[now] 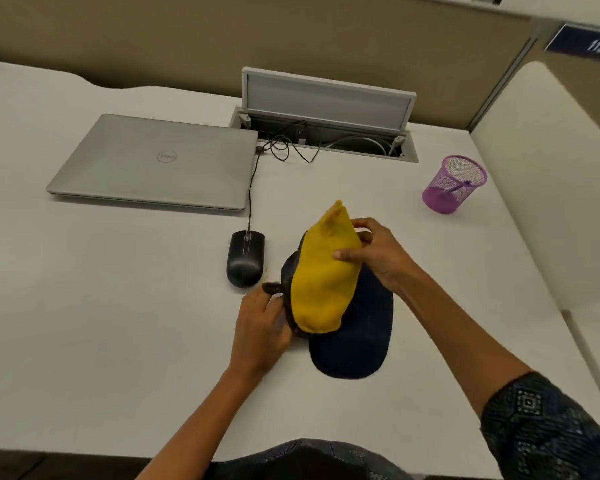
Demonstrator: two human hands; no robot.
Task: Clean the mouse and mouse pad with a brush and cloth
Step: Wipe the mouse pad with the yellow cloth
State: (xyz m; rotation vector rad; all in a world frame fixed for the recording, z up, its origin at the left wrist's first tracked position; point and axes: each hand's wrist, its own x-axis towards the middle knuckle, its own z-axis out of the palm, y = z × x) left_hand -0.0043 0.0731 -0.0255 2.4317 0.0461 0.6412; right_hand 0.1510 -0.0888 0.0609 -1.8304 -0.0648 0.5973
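Desk inventory, by count:
- Laptop (155, 162), closed: 1, at ten o'clock.
- Mouse (245, 258), black, corded: 1, centre.
- Mouse pad (355, 337), dark blue: 1, at five o'clock of the mouse.
- Cloth (323, 275), yellow: 1, over the pad.
- Mesh pen cup (455, 183), purple: 1, at two o'clock.
- Cable hatch (326, 112), lid raised: 1, at twelve o'clock.
- Hands: 2, left hand (262, 327) and right hand (378, 252).

Yellow cloth (323, 282) hides mouse pad (354, 341) top; dark item by left hand (260, 327) possibly brush.

We see the mouse (245, 258) just left of the mouse pad (354, 341) on the bench (118, 323). The laptop (153, 162) lies behind them. The mesh cup (455, 183) stands far right.
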